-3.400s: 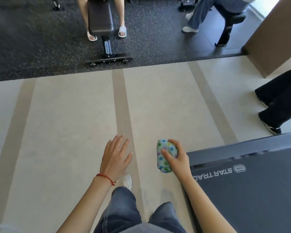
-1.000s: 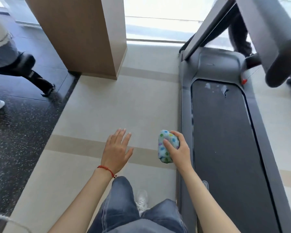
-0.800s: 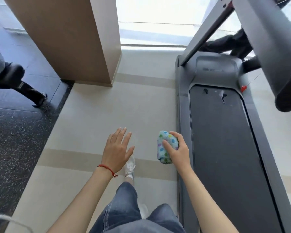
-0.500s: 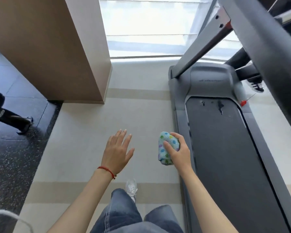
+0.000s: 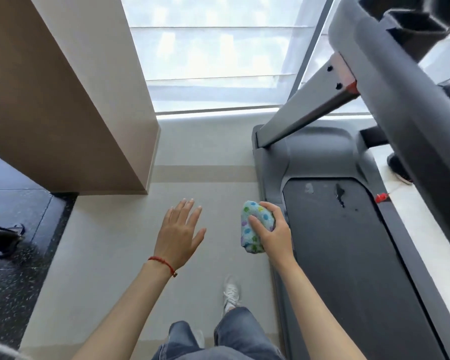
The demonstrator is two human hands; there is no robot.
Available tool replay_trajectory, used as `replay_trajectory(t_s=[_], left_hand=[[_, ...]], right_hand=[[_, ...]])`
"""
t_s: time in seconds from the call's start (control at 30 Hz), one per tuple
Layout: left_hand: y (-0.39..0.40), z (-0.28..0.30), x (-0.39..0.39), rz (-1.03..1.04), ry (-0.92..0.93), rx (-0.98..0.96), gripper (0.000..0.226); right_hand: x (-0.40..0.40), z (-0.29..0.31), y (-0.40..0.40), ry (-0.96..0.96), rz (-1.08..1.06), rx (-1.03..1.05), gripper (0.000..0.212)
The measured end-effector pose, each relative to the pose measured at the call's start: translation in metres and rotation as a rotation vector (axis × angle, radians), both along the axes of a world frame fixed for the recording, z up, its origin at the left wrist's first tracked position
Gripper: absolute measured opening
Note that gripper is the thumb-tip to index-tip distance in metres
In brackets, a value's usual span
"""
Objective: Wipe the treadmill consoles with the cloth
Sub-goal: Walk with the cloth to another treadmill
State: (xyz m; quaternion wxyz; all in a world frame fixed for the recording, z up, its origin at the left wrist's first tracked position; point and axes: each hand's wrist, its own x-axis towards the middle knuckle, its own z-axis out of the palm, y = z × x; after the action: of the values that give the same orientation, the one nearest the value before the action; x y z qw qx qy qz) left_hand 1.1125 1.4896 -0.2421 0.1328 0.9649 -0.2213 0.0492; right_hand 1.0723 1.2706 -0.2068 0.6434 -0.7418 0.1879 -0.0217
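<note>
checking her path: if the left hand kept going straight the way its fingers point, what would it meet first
The left hand is open, fingers aimed up-frame over bare floor. Nothing stands in that line until the wall ledge under the window; the pillar lies just to its left. Depth is unclear, so this is a guess.

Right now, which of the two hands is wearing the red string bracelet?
The left hand, open and holding nothing; the bracelet circles its wrist. The right hand has a bare wrist and grips the dotted cloth.
</note>
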Motion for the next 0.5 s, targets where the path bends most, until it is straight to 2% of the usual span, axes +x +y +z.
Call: replay_trajectory(t_s=[0.2, 0.5], left_hand=[[-0.043, 0.016, 0.075, 0.017, -0.025, -0.019, 0.056], [-0.091, 0.041, 0.177, -0.019, -0.111, -0.021, 0.051]], right_hand=[[0.080, 0.016, -0.041, -0.032, 0.006, -0.019, 0.033], [0.173, 0.039, -0.081, -0.118, -0.018, -0.039, 0.032]])
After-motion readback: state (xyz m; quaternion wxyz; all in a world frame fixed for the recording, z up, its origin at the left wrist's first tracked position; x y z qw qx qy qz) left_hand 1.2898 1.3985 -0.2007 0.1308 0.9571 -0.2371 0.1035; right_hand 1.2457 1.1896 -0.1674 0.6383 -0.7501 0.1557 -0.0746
